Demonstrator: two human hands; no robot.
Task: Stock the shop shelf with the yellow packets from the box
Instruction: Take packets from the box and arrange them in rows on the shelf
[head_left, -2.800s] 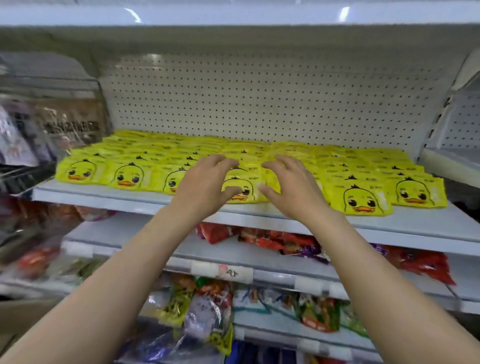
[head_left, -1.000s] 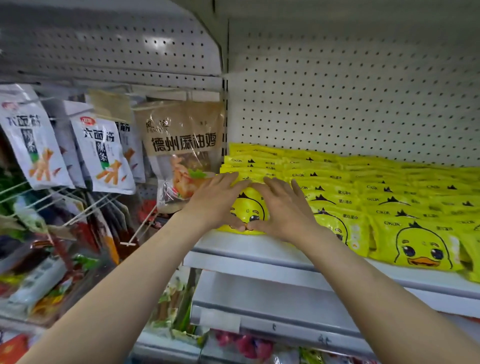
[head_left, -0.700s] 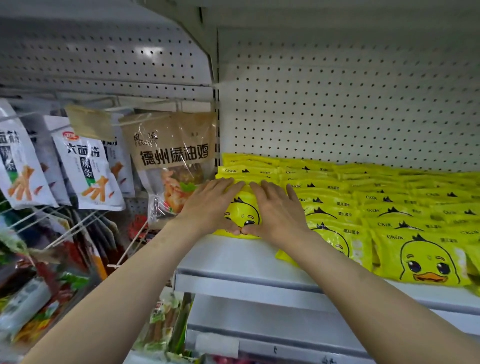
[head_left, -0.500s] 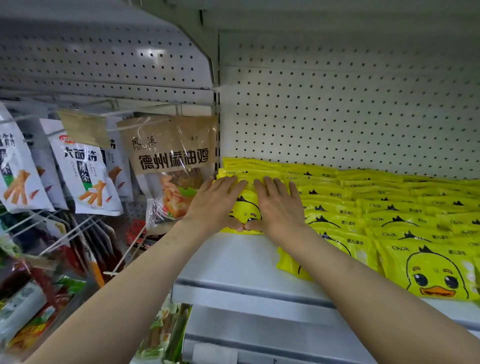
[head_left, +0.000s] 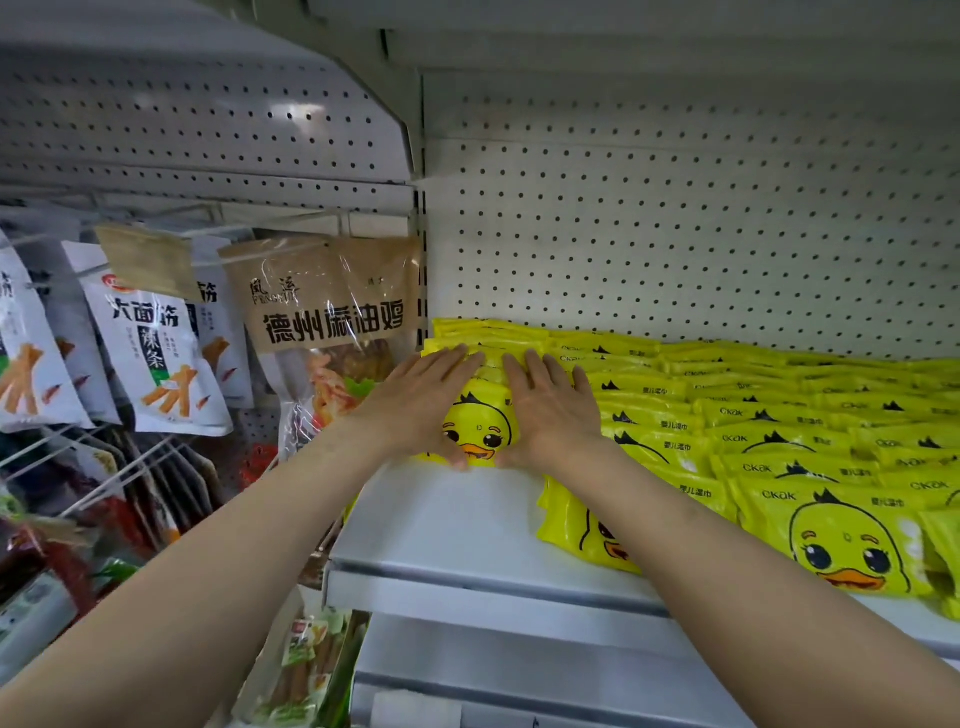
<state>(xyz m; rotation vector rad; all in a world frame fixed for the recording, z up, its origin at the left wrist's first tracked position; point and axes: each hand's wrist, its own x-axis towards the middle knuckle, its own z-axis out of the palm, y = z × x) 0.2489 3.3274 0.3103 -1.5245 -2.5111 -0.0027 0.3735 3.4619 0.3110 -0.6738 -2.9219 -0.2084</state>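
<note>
Yellow duck-print packets (head_left: 779, 441) lie in overlapping rows across the white shelf (head_left: 441, 530). My left hand (head_left: 421, 405) and my right hand (head_left: 550, 410) press flat, fingers straight, on the front packet (head_left: 480, 426) of the leftmost row. Both thumbs touch its lower edge. This row sits further back than the neighbouring row, whose front packet (head_left: 587, 530) is partly hidden under my right forearm. The box is out of view.
A brown snack bag (head_left: 332, 312) and white snack bags (head_left: 150, 353) hang on wire hooks just left of the shelf. White pegboard (head_left: 675, 234) backs the shelf. Another shelf (head_left: 467, 670) runs below, with green packets at its left.
My hands moved from the middle of the shelf to its left end. Over the last second they have slid the leftmost front packet back from the shelf's edge.
</note>
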